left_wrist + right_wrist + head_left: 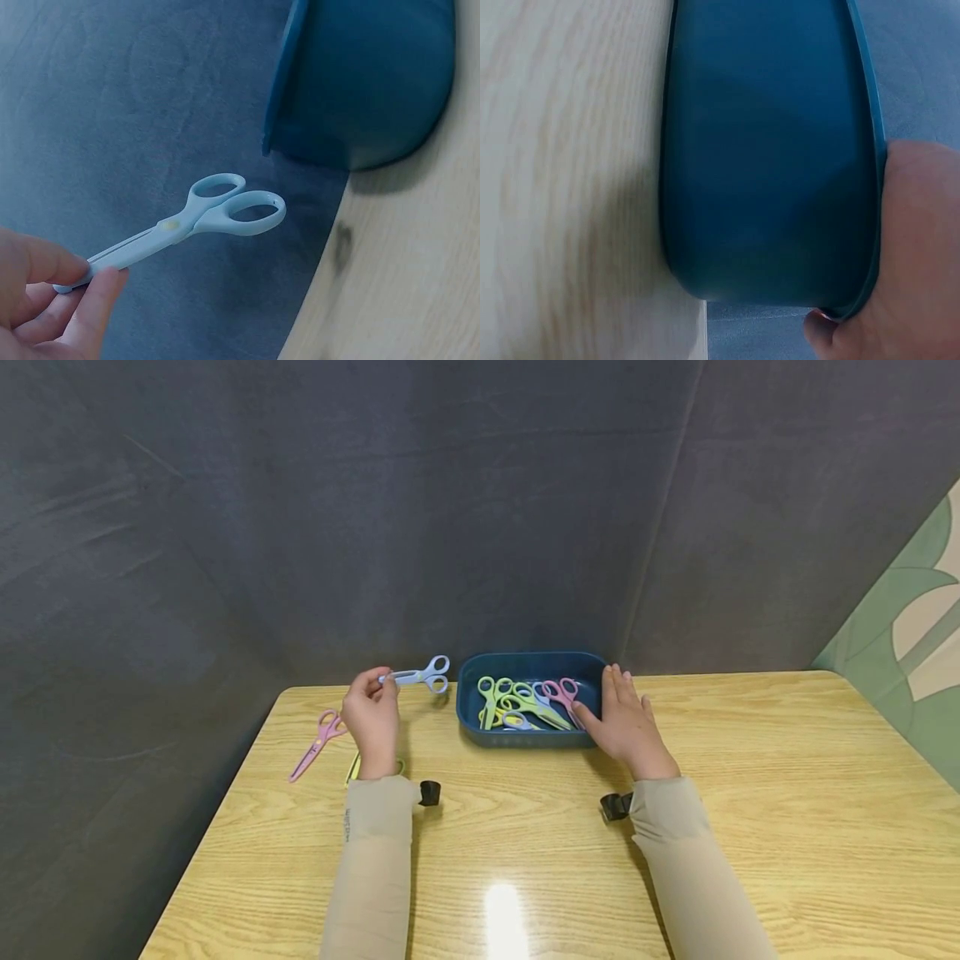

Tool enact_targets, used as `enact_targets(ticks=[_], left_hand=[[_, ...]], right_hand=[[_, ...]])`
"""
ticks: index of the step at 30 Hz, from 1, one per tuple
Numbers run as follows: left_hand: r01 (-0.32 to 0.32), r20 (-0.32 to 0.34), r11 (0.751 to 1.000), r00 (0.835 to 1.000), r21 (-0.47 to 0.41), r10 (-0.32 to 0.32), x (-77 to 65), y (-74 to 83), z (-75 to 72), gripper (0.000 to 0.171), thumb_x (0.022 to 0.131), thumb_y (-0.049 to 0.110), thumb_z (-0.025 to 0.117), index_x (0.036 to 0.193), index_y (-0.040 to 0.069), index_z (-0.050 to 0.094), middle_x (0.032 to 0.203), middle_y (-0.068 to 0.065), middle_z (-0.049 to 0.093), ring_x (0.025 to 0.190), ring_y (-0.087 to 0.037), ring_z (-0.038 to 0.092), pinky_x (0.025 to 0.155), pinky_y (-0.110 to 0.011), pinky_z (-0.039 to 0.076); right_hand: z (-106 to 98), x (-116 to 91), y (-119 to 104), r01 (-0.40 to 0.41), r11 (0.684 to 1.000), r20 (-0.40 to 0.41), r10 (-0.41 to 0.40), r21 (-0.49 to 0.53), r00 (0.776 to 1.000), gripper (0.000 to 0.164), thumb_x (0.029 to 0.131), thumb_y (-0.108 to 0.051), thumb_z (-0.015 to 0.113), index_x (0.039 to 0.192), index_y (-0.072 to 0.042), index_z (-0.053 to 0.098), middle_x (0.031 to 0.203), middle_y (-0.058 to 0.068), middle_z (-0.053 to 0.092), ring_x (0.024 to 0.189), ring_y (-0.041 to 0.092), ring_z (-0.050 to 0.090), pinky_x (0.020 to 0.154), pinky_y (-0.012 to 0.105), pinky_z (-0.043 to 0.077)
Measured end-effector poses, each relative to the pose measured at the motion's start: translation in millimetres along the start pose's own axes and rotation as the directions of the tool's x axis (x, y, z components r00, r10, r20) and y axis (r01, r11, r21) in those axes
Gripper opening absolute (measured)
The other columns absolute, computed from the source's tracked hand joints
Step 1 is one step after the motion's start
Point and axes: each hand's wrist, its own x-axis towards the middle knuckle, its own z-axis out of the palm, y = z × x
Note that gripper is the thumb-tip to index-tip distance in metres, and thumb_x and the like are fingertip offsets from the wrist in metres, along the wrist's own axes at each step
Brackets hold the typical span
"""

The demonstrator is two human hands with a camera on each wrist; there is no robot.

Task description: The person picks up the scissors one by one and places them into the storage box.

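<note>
My left hand [375, 714] pinches light blue scissors [420, 676] by the blade end, between thumb and fingertips. Their handle loops point right, toward a dark blue bin [525, 739], and are held above the table's back edge. Inside the bin lie green scissors [487, 700], pink scissors [561, 692] and several other pairs in blue and yellow. My right hand [628, 722] rests on the bin's right front corner, its fingers straight along the right end and the thumb over the front rim. In the right wrist view, that hand [915, 262] lies against the rim.
Pink and purple scissors [318, 747] lie on the wooden table [487, 827] left of my left hand. Yellow-green scissors [353, 768] are partly hidden under my left wrist. A dark grey fabric panel [450, 510] stands behind the table's back edge.
</note>
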Motion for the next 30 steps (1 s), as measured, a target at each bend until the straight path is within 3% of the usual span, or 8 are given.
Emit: enact_targets(ticks=[11, 20, 25, 30], left_hand=[[-0.005, 0.032, 0.998, 0.999, -0.069, 0.008, -1.6, 12.0, 4.7, 0.012, 0.093, -0.003, 0.067, 0.101, -0.008, 0.074, 0.092, -0.024, 0.072, 0.069, 0.002, 0.062, 0.066, -0.011, 0.051], [-0.043, 0.041, 0.992, 0.998, -0.12, 0.048, -5.5, 19.2, 10.3, 0.011, 0.092, -0.004, 0.068, 0.1, -0.009, 0.074, 0.093, -0.024, 0.074, 0.072, -0.008, 0.069, 0.07, -0.013, 0.054], [-0.019, 0.056, 0.986, 0.998, -0.165, 0.029, -6.3, 20.4, 11.7, 0.011, 0.092, -0.004, 0.067, 0.101, -0.009, 0.073, 0.094, -0.024, 0.073, 0.077, -0.021, 0.073, 0.07, -0.014, 0.054], [0.024, 0.088, 0.979, 0.996, -0.203, -0.006, -7.3, 19.7, 13.1, 0.012, 0.093, -0.003, 0.067, 0.102, -0.009, 0.073, 0.096, -0.025, 0.072, 0.074, -0.012, 0.071, 0.07, -0.015, 0.055]], right_hand=[[-2, -1, -3, -0.003, 1.0, 0.004, 0.003, -0.018, 1.0, 0.091, 0.105, -0.052, 0.044, 0.158, 0.008, 0.001, 0.166, 0.027, -0.003, 0.154, 0.043, -0.003, 0.119, 0.065, -0.001], [-2, -1, -2, 0.004, 1.0, 0.005, -0.004, -0.029, 1.0, 0.091, 0.105, -0.053, 0.041, 0.158, 0.01, 0.001, 0.166, 0.028, -0.003, 0.153, 0.044, -0.003, 0.12, 0.063, 0.0], [-1, -1, -1, 0.003, 1.0, 0.005, -0.003, -0.024, 1.0, 0.091, 0.105, -0.052, 0.041, 0.158, 0.01, 0.001, 0.166, 0.028, -0.003, 0.153, 0.044, -0.003, 0.12, 0.063, 0.0], [-1, 0, -1, 0.006, 1.0, 0.003, -0.006, -0.019, 1.0, 0.091, 0.105, -0.053, 0.041, 0.158, 0.009, 0.001, 0.166, 0.028, -0.003, 0.154, 0.043, -0.003, 0.12, 0.063, 0.0]])
